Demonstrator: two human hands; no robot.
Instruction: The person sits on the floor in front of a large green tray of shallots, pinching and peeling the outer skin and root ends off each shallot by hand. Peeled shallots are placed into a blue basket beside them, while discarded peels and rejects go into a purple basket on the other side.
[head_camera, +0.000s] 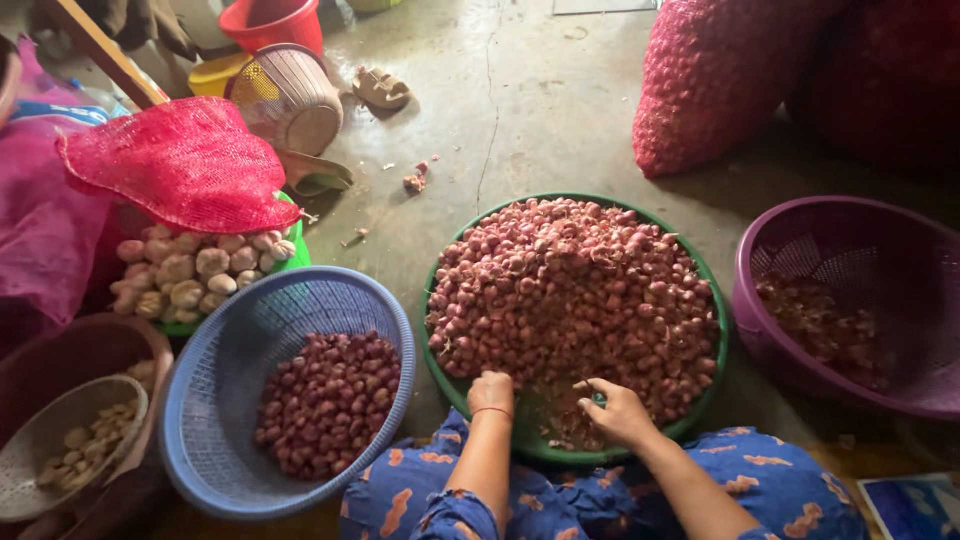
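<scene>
Reaching into the green basin (718, 330) heaped with shallots (575, 290), both hands work at its near edge. In the head view, the left hand (490, 392) is closed in a fist over small bulbs, though what it grips is hidden; the right hand (617, 410) lies loosely open, fingers spread on scraps. Left of the hands sits a blue basket (215, 400) of darker shallots (330, 400); to the right, a purple basket (760, 250).

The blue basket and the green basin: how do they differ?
The blue basket has slotted walls and is only partly filled with dark shallots; the green basin is heaped with paler pink ones. Both hands are in the basin, none in the basket. Both are round.
</scene>
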